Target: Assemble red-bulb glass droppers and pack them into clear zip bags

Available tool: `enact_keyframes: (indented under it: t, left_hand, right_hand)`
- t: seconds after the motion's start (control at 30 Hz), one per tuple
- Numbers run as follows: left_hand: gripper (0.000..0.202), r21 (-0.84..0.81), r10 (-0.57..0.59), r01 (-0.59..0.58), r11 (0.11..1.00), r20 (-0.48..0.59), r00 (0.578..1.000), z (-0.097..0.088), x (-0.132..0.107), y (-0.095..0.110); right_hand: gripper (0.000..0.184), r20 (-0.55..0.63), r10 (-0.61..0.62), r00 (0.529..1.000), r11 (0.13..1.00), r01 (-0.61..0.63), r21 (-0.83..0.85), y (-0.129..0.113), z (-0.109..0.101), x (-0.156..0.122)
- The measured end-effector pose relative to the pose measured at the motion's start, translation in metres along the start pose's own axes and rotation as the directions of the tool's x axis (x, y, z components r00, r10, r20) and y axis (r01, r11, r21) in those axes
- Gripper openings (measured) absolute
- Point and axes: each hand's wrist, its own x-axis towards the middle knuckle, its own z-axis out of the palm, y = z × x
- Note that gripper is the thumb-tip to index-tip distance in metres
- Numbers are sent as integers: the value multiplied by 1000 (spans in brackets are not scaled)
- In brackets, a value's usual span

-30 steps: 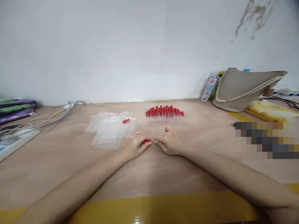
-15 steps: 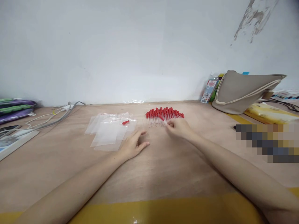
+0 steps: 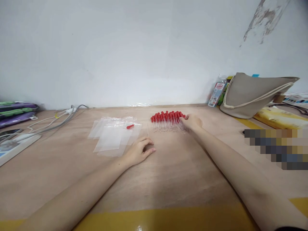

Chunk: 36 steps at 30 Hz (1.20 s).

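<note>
A row of glass droppers with red rubber bulbs (image 3: 167, 119) lies near the back of the wooden table (image 3: 168, 170). My right hand (image 3: 192, 122) rests at the right end of that row, fingers curled against the droppers; whether it grips one is hidden. My left hand (image 3: 139, 150) lies on the table in front of the row, fingers loosely spread, holding nothing. Just left of it sits a pile of clear plastic bags (image 3: 113, 136), with one loose red bulb (image 3: 130, 126) on top.
A beige bucket bag (image 3: 250, 94) leans at the back right, beside a packet (image 3: 215, 93) and yellow packaging (image 3: 276, 117). Cables (image 3: 55, 120), a white board (image 3: 16, 144) and purple-green items (image 3: 14, 110) occupy the left. Yellow tape (image 3: 156, 219) lines the near edge.
My hands were together holding one dropper. The right hand carried it back to the row and moved to the row's right end. The left hand let go and settled on the table.
</note>
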Motion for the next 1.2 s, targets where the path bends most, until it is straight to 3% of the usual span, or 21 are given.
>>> enact_keyframes:
  t: [0.13,0.23,0.33,0.43,0.5,0.6,0.77,0.87,0.97,1.13,1.2]
  left_hand:
    - [19,-11,3,-3,1000,-1,1000,0,1,0]
    - [18,-12,7,-7,1000,-6,1000,2,2,2]
    - [16,11,27,-27,1000,-24,999,5,3,4]
    - [14,114,16,1,993,-153,988,1,8,-3]
    - [16,192,-45,102,976,-278,959,-9,14,-16]
    - [16,232,-193,288,929,-361,912,-30,25,-46]
    - [26,257,-400,493,831,-338,852,-46,41,-95]
    - [22,283,-448,525,802,-295,844,-43,48,-110]
    - [16,284,-442,518,807,-292,848,-43,56,-110]
    - [11,255,-315,414,874,-352,882,-44,55,-82]
    - [15,204,-196,266,942,-308,931,-38,43,-64]
  right_hand:
    - [27,-44,-46,998,999,46,-9,-5,-5,-6]
    - [23,-61,-215,975,975,217,39,-25,-5,-25]
    - [23,24,-441,897,895,438,84,-57,4,-54]
    - [27,82,-572,816,820,567,74,-90,18,-79]
    - [31,72,-589,805,808,589,28,-108,27,-87]
    - [34,112,-546,830,832,553,-42,-126,34,-88]
    - [27,298,-442,846,872,483,-76,-142,40,-82]
    - [24,328,-439,836,872,485,-70,-147,43,-82]
    - [24,320,-456,830,864,499,-63,-146,42,-86]
    - [31,142,-537,831,839,544,-6,-113,25,-95]
    - [26,59,-645,762,763,638,102,-85,18,-95]
